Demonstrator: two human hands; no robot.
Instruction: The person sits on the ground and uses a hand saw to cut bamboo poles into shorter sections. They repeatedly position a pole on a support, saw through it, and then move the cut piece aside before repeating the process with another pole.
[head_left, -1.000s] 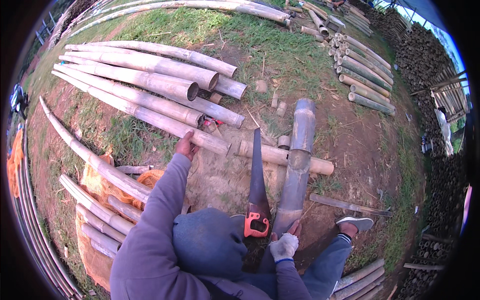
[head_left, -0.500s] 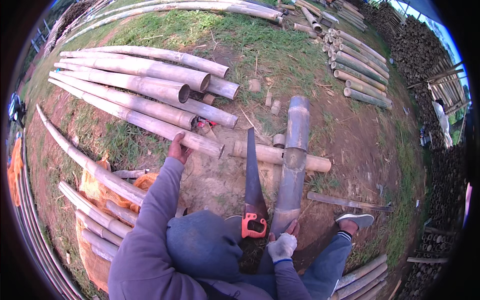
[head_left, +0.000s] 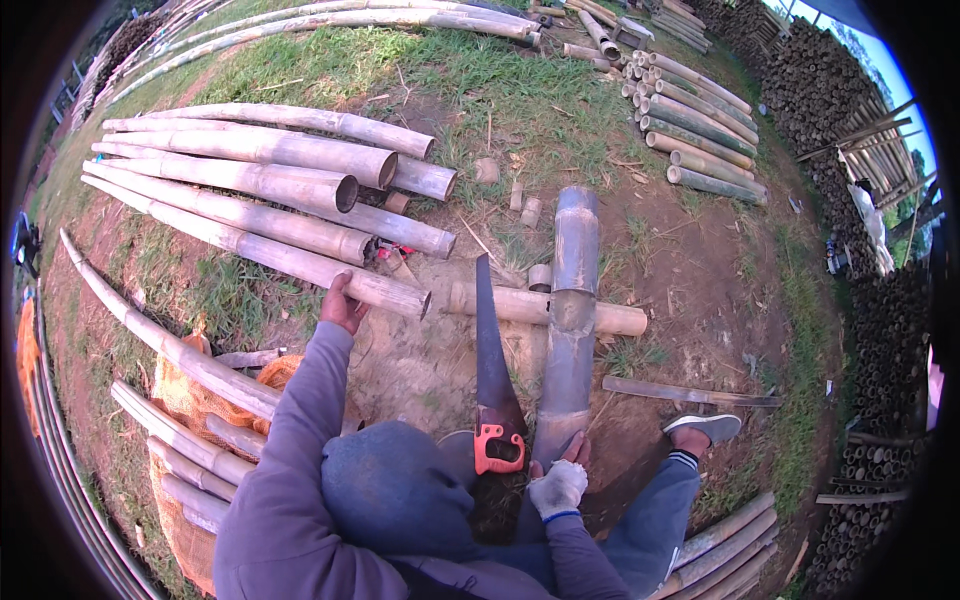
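My left hand (head_left: 343, 305) is closed round a pale bamboo pole (head_left: 265, 257) near its cut end; the pole runs away to the far left beside a pile. A white glove with bare fingertips covers my right hand (head_left: 559, 486), which grips the near part of a thick grey bamboo pole (head_left: 566, 350), thumb and fingers on either side. That thick pole lies across a shorter pale bamboo piece (head_left: 620, 319) on the ground. Left of it stands a handsaw (head_left: 494, 390), orange handle towards me and blade pointing away, with neither hand on it.
More bamboo poles (head_left: 260, 145) are piled at the far left, and cut lengths (head_left: 700, 125) at the far right. Short offcuts (head_left: 531, 211) lie on the dirt. A flat strip (head_left: 690, 391) is near my foot (head_left: 704, 431). Orange netting (head_left: 185, 385) lies under poles at the left.
The whole view has shifted slightly, so most things sit a little further left. Both hands keep their hold, and the handsaw stays beside the thick pole.
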